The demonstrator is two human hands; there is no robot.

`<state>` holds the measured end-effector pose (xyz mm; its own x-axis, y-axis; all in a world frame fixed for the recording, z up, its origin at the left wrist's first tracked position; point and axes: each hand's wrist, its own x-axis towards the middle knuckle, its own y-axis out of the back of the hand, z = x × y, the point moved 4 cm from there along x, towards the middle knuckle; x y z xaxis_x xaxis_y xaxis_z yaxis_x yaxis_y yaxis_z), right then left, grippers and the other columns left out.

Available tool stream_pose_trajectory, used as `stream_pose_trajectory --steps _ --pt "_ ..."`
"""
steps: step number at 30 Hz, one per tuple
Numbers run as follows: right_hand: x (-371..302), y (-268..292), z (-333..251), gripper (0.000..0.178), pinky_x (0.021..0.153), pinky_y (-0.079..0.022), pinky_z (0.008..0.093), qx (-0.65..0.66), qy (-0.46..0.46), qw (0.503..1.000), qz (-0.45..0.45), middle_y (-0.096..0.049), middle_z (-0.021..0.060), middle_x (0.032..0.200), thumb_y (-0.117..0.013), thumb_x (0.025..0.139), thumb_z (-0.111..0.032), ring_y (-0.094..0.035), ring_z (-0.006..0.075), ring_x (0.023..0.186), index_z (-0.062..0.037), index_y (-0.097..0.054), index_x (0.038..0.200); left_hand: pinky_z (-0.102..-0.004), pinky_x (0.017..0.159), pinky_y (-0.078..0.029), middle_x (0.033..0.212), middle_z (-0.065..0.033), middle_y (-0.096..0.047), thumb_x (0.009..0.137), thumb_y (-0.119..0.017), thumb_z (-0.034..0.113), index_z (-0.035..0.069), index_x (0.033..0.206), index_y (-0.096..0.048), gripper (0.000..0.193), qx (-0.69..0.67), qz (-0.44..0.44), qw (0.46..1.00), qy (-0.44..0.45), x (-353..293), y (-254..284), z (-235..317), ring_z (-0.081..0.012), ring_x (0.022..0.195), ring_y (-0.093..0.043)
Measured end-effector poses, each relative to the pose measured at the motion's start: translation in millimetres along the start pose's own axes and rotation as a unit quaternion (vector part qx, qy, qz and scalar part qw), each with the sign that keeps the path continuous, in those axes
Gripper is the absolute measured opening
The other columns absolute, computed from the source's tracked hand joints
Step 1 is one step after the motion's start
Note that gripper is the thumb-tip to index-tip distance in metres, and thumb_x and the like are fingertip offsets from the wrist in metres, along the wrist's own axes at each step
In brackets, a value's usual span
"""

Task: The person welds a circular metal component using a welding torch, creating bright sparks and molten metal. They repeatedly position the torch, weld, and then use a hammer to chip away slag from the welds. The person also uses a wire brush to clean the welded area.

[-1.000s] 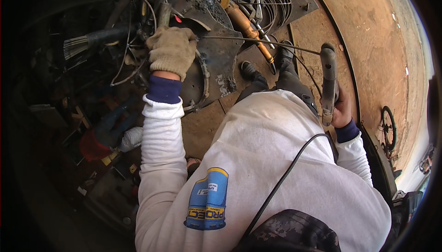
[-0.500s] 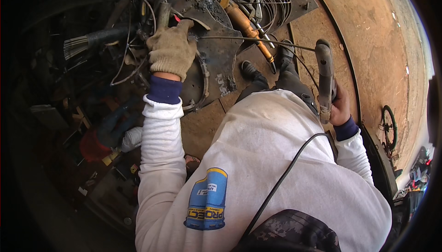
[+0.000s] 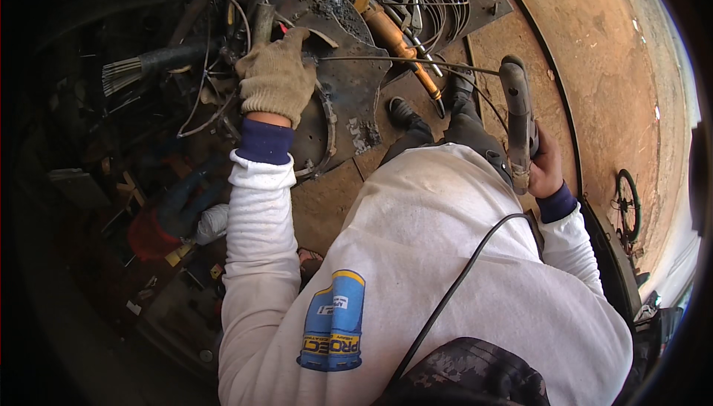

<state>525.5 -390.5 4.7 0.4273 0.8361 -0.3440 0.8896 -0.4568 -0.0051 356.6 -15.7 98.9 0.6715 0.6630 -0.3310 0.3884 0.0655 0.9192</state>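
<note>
1. Far left there's a bundle of thin rods [image 3: 122, 76] poking out of a dark tube, left of the gloved hand.
2. Left hand [image 3: 278, 83], in a tan knit glove: arm's pretty much straight out to the far side, back of the hand facing up, one finger sticking out far and right. It's right up against a metal pipe [image 3: 263, 24], but the fingertips are hidden, so can't tell if it's actually gripping.
3. Dark steel plate [image 3: 353, 98] sits just right of the glove, with an orange power tool [image 3: 390, 35] farther off to the right.
4. Long thin rod [image 3: 416, 60] runs right from beside the glove, over the plate, to the far end of a gray holder [image 3: 516, 116].
5. Right hand [image 3: 548, 165], bare, elbow bent and close to the body, is wrapped round that holder from the right.
</note>
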Motion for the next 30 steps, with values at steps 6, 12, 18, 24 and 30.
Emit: stream_pose_trajectory --steps 6,12,18,24,30 --pt "-3 -1 5 0.053 0.08 -0.045 0.0249 0.039 0.011 0.999 0.014 -0.058 0.0005 0.1 -0.074 0.087 -0.027 -0.054 0.0088 0.089 0.0026 -0.052 0.124 -0.0476 0.086 -0.049 0.096 -0.0124 -0.072 0.084 -0.064 0.029 0.015 0.109 -0.067 0.028 0.015 0.006 1.0 -0.025 -2 -1 2 -0.034 0.096 -0.067" --pt "-6 3 14 0.059 0.083 -0.044 0.0252 0.038 0.007 0.999 0.015 -0.057 0.0011 0.105 -0.075 0.085 -0.021 -0.054 0.0094 0.092 0.0035 -0.048 0.131 -0.0442 0.087 -0.047 0.098 -0.0094 -0.071 0.083 -0.065 0.026 0.016 0.102 -0.069 0.022 0.002 0.01 0.998 -0.065 -5 -2 -5 -0.0314 0.098 -0.065" --pt "-6 1 10 0.063 0.083 -0.044 0.0253 0.028 0.023 0.999 0.016 -0.057 0.0001 0.103 -0.074 0.084 -0.015 -0.053 0.0093 0.09 0.0044 -0.045 0.137 -0.0417 0.088 -0.045 0.103 -0.0028 -0.069 0.079 -0.067 0.019 0.021 0.103 -0.071 0.025 -0.01 0.05 0.989 -0.141 -14 12 -10 -0.0263 0.104 -0.061" --pt "-6 -1 7 0.064 0.08 -0.044 0.0242 0.04 -0.009 0.999 0.017 -0.056 -0.0015 0.101 -0.074 0.084 -0.014 -0.052 0.0083 0.088 0.0045 -0.045 0.138 -0.0384 0.09 -0.045 0.104 0.0009 -0.068 0.08 -0.068 0.015 0.023 0.1 -0.073 0.022 -0.027 0.071 0.978 -0.193 -17 11 -17 -0.0209 0.103 -0.06" --pt "-5 -1 5 0.063 0.079 -0.043 0.0235 0.045 -0.011 0.999 0.016 -0.056 -0.0016 0.098 -0.074 0.083 -0.012 -0.052 0.0076 0.086 0.0043 -0.045 0.137 -0.0378 0.087 -0.047 0.102 0.005 -0.067 0.079 -0.069 0.013 0.024 0.094 -0.074 0.019 -0.008 0.093 0.966 -0.242 -12 6 -14 -0.0203 0.101 -0.061"
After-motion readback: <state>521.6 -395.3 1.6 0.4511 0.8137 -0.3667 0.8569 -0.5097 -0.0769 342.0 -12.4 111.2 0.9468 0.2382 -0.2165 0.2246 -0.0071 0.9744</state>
